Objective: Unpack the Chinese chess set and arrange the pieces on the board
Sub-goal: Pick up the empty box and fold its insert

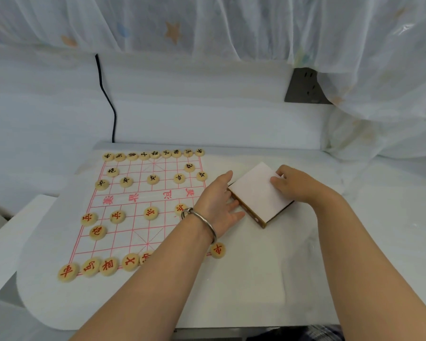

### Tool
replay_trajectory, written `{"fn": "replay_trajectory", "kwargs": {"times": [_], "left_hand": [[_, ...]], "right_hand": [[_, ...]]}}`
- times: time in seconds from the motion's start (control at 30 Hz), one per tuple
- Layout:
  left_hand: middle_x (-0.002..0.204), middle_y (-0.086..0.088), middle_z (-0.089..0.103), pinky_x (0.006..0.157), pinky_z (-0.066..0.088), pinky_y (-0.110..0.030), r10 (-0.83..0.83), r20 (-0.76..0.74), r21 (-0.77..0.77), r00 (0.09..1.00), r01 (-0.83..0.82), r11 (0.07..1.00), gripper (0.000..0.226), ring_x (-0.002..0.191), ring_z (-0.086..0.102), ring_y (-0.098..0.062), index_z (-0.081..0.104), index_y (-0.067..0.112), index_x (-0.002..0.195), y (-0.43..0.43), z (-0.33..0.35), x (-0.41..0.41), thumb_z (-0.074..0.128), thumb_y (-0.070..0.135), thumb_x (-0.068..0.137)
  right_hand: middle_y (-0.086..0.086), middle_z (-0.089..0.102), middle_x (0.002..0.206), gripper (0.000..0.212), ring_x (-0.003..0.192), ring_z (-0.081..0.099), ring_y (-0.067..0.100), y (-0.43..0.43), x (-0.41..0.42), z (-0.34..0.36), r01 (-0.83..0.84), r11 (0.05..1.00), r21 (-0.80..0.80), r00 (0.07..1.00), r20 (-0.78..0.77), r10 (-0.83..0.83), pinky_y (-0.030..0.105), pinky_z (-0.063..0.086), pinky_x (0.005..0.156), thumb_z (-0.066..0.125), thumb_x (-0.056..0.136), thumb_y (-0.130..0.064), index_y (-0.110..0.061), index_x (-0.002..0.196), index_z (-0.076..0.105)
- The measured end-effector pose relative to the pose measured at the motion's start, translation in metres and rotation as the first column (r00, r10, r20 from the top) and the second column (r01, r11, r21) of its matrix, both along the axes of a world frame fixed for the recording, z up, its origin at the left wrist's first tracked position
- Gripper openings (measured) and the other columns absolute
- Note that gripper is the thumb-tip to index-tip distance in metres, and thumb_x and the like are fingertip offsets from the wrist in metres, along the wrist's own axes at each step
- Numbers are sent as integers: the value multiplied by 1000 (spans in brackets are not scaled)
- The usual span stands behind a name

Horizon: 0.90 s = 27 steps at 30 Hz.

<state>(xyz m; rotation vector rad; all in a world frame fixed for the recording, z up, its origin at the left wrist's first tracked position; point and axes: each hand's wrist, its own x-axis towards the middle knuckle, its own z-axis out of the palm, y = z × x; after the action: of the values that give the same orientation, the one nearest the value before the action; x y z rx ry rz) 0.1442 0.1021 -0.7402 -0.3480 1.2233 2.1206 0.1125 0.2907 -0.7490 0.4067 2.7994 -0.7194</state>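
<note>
On the white worktop (256, 286), at 3 o'clock of the board (123, 242), I have both hands on the chess set's box (253, 193), which lies white face up with a brown side showing. My left hand (219, 207), bracelet (202, 221) at the wrist, presses straight fingers against the box's 9 o'clock side. My right hand (293, 184) curls its fingers over the corner at 2 o'clock and grips it. The two hands stand apart, with the box between them.

The arranging looks close to done. The black pieces (155, 153) line the 12 o'clock edge, with their cannons and soldiers in front. The red pieces (108, 265) fill the 6 o'clock edge as far as my left forearm lets me see. A red chariot (217, 250) sits at the 5 o'clock corner.

I judge that the box itself is now the step in hand: it is either being checked for leftover pieces or closed and moved aside. The next move calls for a firm two-sided hold and a path that stays off the soldiers nearest my left wrist.

Red print across the river reads 楚河 漢界, upside down to me. The near red discs read 車, 馬, 相 and 兵. I can see no brand on the box.
</note>
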Motion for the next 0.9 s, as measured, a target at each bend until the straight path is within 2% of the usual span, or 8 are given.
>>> {"fn": "replay_trajectory", "kwargs": {"times": [0.13, 0.27, 0.43, 0.57, 0.67, 0.73, 0.83, 0.9], "left_hand": [[102, 3, 56, 78, 41, -30, -26, -48, 37, 999, 27, 999, 14, 95, 51, -15, 51, 19, 104, 0, -4, -3, 49, 27, 92], [118, 7, 54, 93, 40, -36, 28, -179, 69, 983, -16, 997, 48, 121, 46, -12, 36, 22, 138, 1, -6, -6, 50, 18, 92], [99, 6, 59, 90, 48, -33, 89, -354, -170, 931, -158, 973, 61, 103, 56, -12, 28, 13, 145, -8, -1, -16, 55, 12, 90], [71, 13, 63, 59, 43, -10, -102, -708, -503, 699, -396, 768, 29, 56, 52, 5, 69, 16, 107, -13, -3, -22, 56, 2, 86], [87, 10, 68, 67, 46, -8, -72, -771, -424, 633, -425, 800, 38, 73, 61, 7, 71, 19, 100, -16, 3, -21, 49, -7, 84], [108, 7, 66, 79, 50, -13, -140, -778, -476, 612, -429, 768, 45, 96, 63, -8, 68, 25, 106, -20, 5, -20, 44, -7, 86], [135, 8, 52, 95, 46, -33, -558, -638, -763, 531, -334, 554, 49, 118, 54, -20, 62, 24, 121, -25, -7, -22, 38, -5, 89], [142, 4, 45, 102, 41, -31, -814, -419, -905, 401, -249, 344, 50, 129, 44, -22, 54, 23, 131, -21, -21, -21, 36, -1, 91]], "right_hand": [[11, 54, 118, 29, 102, 52, 27, 3, 3, 6, 46, 999, -29, 999, -23, -46, 32, 38, 80, 37, 99, -26, -12, 123, 44], [9, 59, 92, 31, 86, 55, 25, 7, 5, 1, 147, 905, -398, 941, -225, -252, 31, 43, 70, 48, 94, -15, -19, 124, 44], [10, 64, 99, 39, 89, 62, 22, 7, 6, 12, 105, 409, -906, 944, -39, -327, 32, 50, 82, 47, 92, 6, -12, 126, 49], [14, 64, 100, 38, 89, 61, 23, 4, 9, 15, 3, 605, -797, 969, -147, -200, 29, 50, 82, 44, 86, 18, -1, 118, 54], [8, 63, 88, 37, 78, 60, 14, 3, 7, 13, -96, 644, -759, 883, -363, -296, 26, 50, 75, 46, 78, 26, 2, 103, 59], [2, 63, 91, 39, 87, 61, 14, 5, 9, 10, -117, 808, -577, 854, -474, -215, 30, 47, 81, 48, 75, 25, -8, 87, 63], [-6, 55, 126, 42, 121, 47, 11, 4, 19, 6, -154, 959, -240, 971, -215, 102, 14, 27, 95, 46, 82, 16, -10, 99, 73], [-7, 47, 140, 40, 132, 39, 12, 3, 23, 5, -134, 961, -241, 991, -34, 129, 15, 20, 97, 45, 88, 9, -12, 107, 72]]}}
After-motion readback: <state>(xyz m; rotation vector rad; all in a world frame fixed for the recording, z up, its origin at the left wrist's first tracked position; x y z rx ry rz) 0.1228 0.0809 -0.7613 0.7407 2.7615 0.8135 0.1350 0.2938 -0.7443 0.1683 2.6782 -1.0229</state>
